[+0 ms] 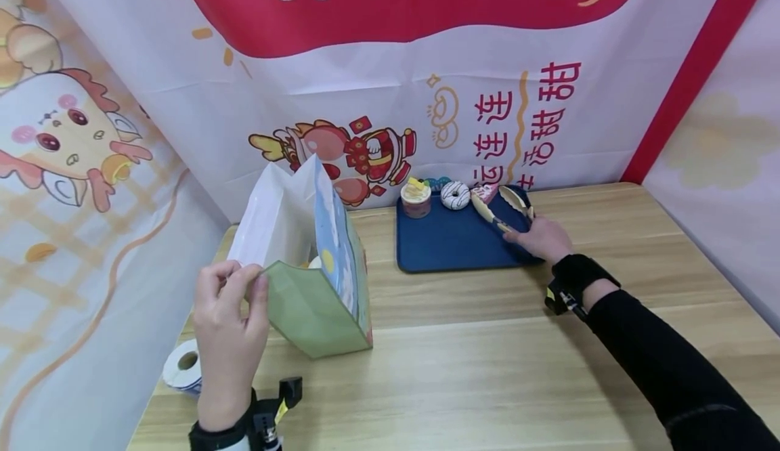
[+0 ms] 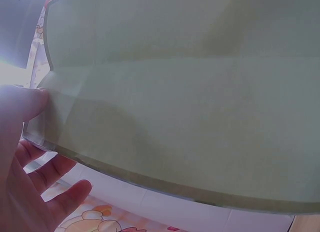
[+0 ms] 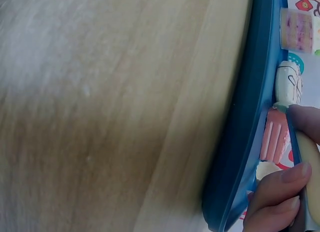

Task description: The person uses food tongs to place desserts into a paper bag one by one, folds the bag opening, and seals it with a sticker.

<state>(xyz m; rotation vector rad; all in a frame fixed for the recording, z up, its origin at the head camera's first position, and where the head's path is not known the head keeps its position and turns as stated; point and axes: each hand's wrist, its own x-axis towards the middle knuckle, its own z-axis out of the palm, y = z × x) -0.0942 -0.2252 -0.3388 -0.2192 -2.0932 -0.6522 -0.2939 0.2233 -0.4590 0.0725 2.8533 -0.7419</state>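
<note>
My left hand (image 1: pixel 231 326) pinches the near top corner of a green-sided paper bag (image 1: pixel 313 312), between thumb and fingers. The bag stands upright with its mouth open; something pale inside is mostly hidden. My right hand (image 1: pixel 544 238) grips cream-tipped tongs (image 1: pixel 485 208) above the right side of a dark blue tray (image 1: pixel 447 248). The tongs' spread arms are around or beside a pink pastry (image 1: pixel 485 192); contact cannot be told. A white striped donut (image 1: pixel 455 196) and a cup dessert (image 1: pixel 416 202) sit along the tray's back edge, with a teal item (image 1: pixel 437 183) behind them.
A white roll (image 1: pixel 183 364) stands at the table's left edge, beside my left wrist. Printed cloth walls (image 1: pixel 390 92) enclose the wooden table (image 1: pixel 451 383) at the back and sides. The tray lies close to the back wall.
</note>
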